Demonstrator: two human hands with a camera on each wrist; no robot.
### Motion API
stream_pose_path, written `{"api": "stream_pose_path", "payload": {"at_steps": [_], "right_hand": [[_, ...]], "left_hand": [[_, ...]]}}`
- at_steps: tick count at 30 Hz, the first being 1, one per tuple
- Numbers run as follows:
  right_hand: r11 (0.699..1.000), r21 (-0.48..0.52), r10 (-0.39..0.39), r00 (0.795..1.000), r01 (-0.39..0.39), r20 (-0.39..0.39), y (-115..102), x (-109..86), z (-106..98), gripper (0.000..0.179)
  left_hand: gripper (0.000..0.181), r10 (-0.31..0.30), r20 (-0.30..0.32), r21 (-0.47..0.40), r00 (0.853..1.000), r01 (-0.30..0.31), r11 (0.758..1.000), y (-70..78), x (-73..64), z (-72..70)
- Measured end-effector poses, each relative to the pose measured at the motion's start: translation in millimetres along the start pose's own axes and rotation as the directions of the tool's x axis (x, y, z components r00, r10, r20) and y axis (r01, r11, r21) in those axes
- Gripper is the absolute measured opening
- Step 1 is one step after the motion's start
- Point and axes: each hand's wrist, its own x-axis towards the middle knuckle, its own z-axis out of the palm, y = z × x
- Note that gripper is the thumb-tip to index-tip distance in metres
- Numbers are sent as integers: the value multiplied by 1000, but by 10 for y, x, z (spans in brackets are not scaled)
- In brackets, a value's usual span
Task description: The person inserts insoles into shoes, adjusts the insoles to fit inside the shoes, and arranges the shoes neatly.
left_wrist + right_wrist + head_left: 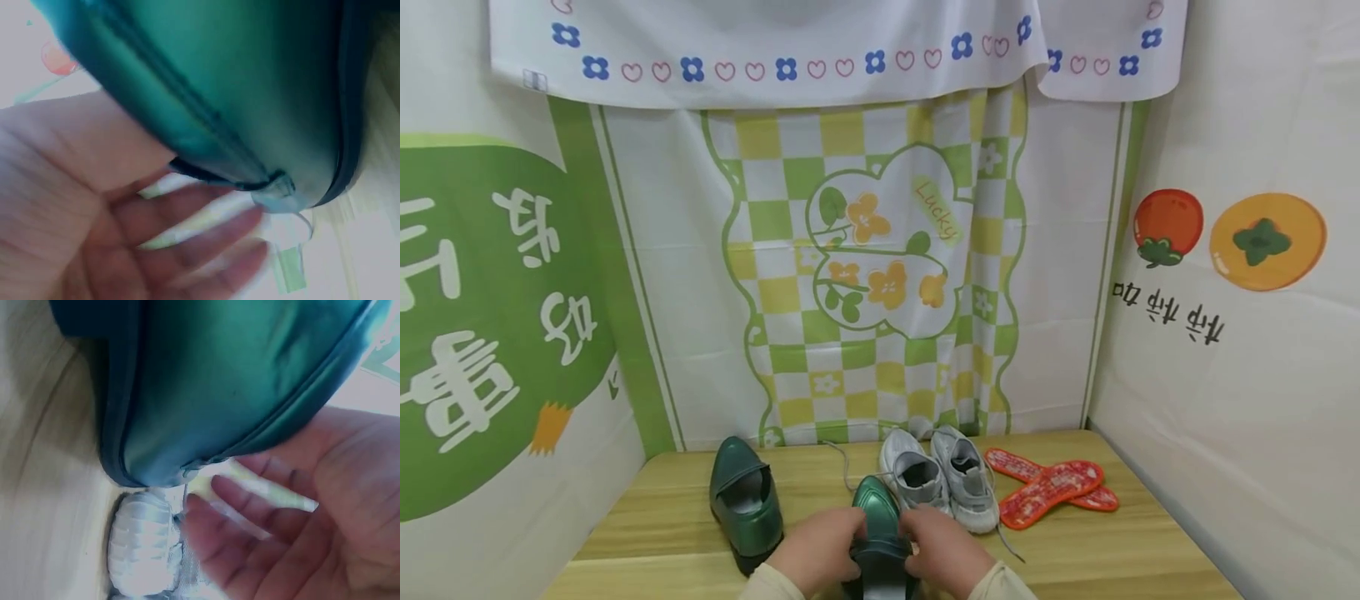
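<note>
In the head view a green loafer (876,502) stands at the front of the wooden table, toe pointing away, with a dark strap across its top. My left hand (826,543) grips it at the strap on the left side. On the opposite side my right hand (946,546) holds it the same way. Each wrist view shows the side of the loafer (269,94) close up, the fingers bent beyond its upper edge and the thumb mostly hidden. The matching green loafer (747,500) sits apart to the left.
Grey-white sneakers (964,479) with loose laces stand just beyond my right hand. Two red-edged insoles (1051,492) lie crossed to their right. The wooden table (1120,554) meets a checked cloth backdrop (880,367) behind and printed cloth walls on both sides.
</note>
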Motion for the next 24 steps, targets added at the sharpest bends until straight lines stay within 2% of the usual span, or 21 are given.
{"api": "stream_pose_path", "payload": {"at_steps": [2, 4, 8, 12, 16, 24], "right_hand": [[997, -42, -66, 998, 65, -15, -25, -2, -6, 21], [991, -59, -119, 993, 117, -24, -44, 1, -7, 19], [983, -108, -159, 984, 150, -82, -45, 16, 32, 11], [990, -93, -121, 986, 111, -116, -36, 30, 90, 11], [996, -27, -82, 991, 80, -107, -42, 31, 108, 12], [998, -1, -68, 987, 69, -146, -35, 41, 116, 18]], "left_hand": [[22, 65, -33, 54, 997, -63, 997, 41, 0, -4], [20, 104, -57, 72, 993, -100, 992, 52, 8, -6], [15, 113, -100, 28, 989, -111, 993, 9, 34, 15], [15, 110, -129, -12, 986, -112, 994, -28, 31, 45], [17, 112, -111, -61, 987, -120, 991, -47, 23, 61], [19, 88, -125, -54, 988, -95, 994, -43, 50, 72]]}}
